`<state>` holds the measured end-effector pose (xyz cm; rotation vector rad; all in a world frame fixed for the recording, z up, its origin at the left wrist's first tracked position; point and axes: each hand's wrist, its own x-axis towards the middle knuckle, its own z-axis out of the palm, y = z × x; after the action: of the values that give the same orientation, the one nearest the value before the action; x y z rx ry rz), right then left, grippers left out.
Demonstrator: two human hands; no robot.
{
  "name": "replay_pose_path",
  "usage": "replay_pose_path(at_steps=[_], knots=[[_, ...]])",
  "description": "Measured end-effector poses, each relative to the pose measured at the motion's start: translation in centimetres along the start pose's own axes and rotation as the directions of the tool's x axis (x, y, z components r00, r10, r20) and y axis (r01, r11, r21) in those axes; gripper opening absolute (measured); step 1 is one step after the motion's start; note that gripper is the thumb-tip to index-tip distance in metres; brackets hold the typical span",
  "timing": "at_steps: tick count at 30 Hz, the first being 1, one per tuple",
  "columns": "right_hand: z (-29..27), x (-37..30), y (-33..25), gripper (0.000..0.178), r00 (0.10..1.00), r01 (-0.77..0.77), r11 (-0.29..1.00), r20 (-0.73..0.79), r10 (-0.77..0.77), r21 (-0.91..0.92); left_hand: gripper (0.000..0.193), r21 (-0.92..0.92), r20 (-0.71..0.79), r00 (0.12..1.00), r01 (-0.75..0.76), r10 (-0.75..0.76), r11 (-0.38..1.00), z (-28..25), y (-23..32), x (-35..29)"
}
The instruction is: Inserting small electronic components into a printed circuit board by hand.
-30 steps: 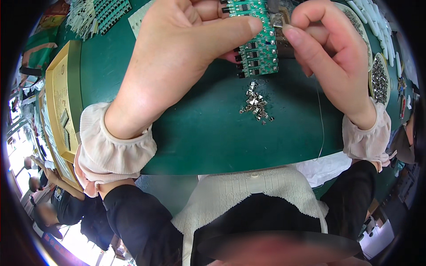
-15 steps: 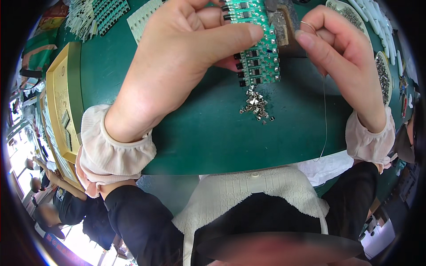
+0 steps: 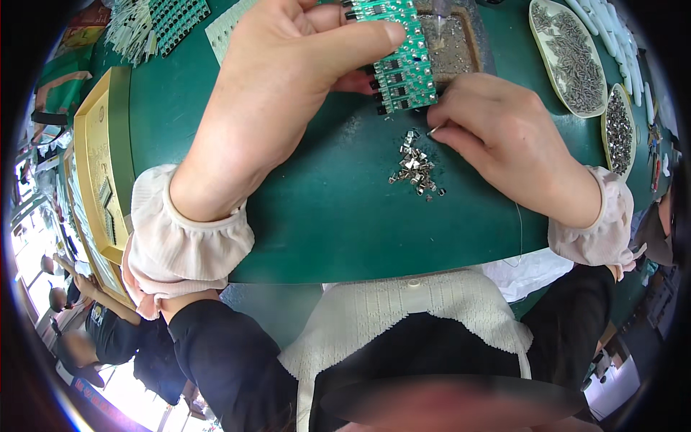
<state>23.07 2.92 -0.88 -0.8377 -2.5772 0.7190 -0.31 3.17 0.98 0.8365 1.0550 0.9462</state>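
Note:
My left hand (image 3: 277, 93) holds a green circuit board panel (image 3: 407, 79) tilted up, thumb on its face. Rows of black chips and shiny solder dots cover the panel, and black parts line its left edge. Below it on the table lies a small pile of bent metal clips (image 3: 415, 167). My right hand (image 3: 504, 122) is closed in a pinch just right of the pile. A small shiny tip shows at its fingertips; whether it is a clip or wire end I cannot tell. Thin solder wire (image 3: 520, 230) trails from under this hand toward the table edge.
Behind the panel sits a worn brown tray-like block (image 3: 450, 47). Dishes of metal pins (image 3: 568, 57) and small metal parts (image 3: 619, 129) stand at right, beside white tubes (image 3: 619, 43). A yellow box (image 3: 90, 126) is at left; more boards (image 3: 176, 25) lie far left.
My right hand has come down and left from beside the block to the clip pile, turning palm down. The left hand has shifted the panel slightly up and left.

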Motion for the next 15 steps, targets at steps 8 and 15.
replay_pose_path(at_steps=[8,15], knots=[[-1.9,0.3,-0.9,0.016,0.991,-0.132,0.970,0.032,0.128,0.203,0.020,-0.013,0.076,0.994,0.079,-0.078,0.997,-1.0,-1.7,0.4],[-2.5,0.2,-1.8,0.022,0.922,-0.334,0.851,-0.047,0.384,0.404,0.019,-0.322,0.680,0.278,-0.719,0.679,0.616,-3.2,-5.5,5.9]])
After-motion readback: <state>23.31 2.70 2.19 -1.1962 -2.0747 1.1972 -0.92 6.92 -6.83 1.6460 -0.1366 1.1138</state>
